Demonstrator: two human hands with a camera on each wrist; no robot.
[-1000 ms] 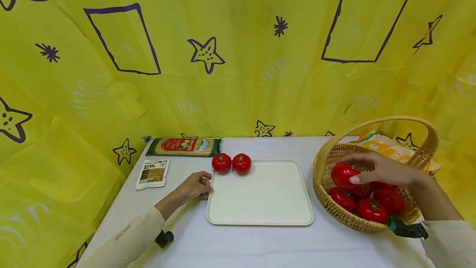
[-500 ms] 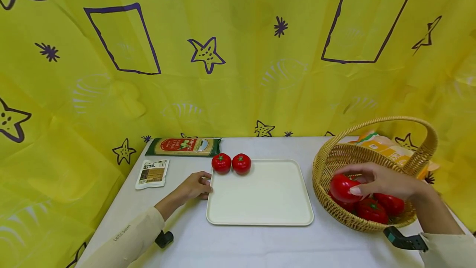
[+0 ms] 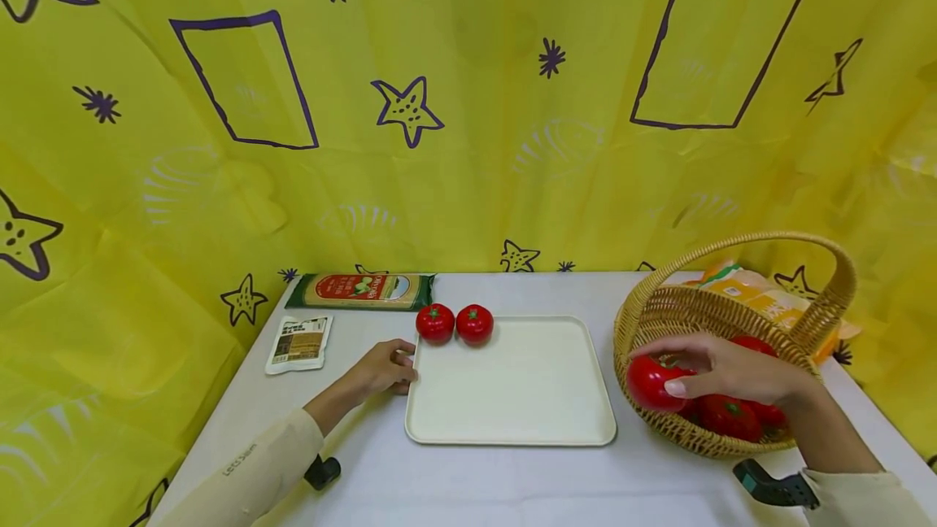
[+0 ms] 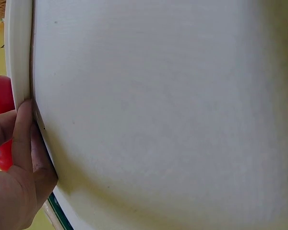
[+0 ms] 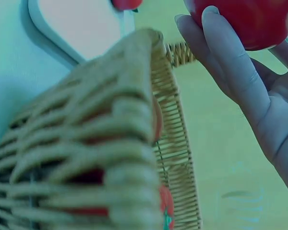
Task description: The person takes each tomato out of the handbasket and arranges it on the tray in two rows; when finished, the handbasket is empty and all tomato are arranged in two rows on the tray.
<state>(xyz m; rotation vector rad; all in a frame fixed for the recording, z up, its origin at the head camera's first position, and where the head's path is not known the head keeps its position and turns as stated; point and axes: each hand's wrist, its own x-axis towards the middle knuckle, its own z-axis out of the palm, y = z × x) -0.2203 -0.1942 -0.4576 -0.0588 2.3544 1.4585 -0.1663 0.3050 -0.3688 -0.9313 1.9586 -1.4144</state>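
In the head view, my right hand [image 3: 721,372] grips a red tomato [image 3: 654,383] at the near left rim of the wicker basket [image 3: 637,315]. The right wrist view has that held tomato [image 5: 247,21] up above the rim, with fingers and thumb round it. More tomatoes [image 3: 728,415] lie inside the basket, partly hidden by the hand. On the left, my left hand [image 3: 382,366] pinches the side edge of a cream tray [image 3: 512,385]. Its fingertips [image 4: 24,108] show right at the tray's rim. Two tomatoes [image 3: 475,324] sit side by side at the tray's far left corner.
A green pasta packet [image 3: 362,290] lies behind the tray, at the back left. In front of it is a small white pouch [image 3: 299,344]. An orange and white bag [image 3: 761,287] stands behind the basket, whose tall handle [image 3: 776,236] arches over it.
My right hand has moved down and left with the tomato, from over the basket's middle to its left rim. The left hand and tray have stayed put.
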